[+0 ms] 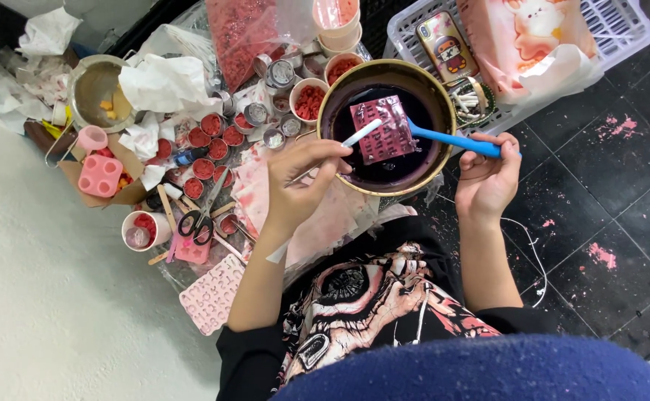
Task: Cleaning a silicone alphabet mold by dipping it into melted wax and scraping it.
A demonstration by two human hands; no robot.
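Your left hand (300, 174) is curled in a pinch around a thin white stick (361, 134), which slants up and away from your fingers, its far tip resting on a pink-red square piece (386, 131). Your right hand (489, 177) is clenched around the end of a blue spatula handle (451, 139). The spatula's long axis runs almost level, from your right fist across toward your left hand, with its blade end under or against the square piece; the blade itself is hidden.

Both tools meet in a round metal bowl (425, 85) just beyond your hands. It holds dark, nearly black purple liquid, and the square piece lies flat at the surface in the middle.

Beyond your left hand, small white cups (309, 100) hold red bits, and many little round tins (211, 124) hold red filling. Further to that side sit black-handled scissors (197, 220), a pink mould (100, 175) in a cardboard box, and a metal pot (95, 89) draped with crumpled white paper. Beyond your right hand, a white plastic basket (622, 30) holds a phone (447, 44) and a pink bag.
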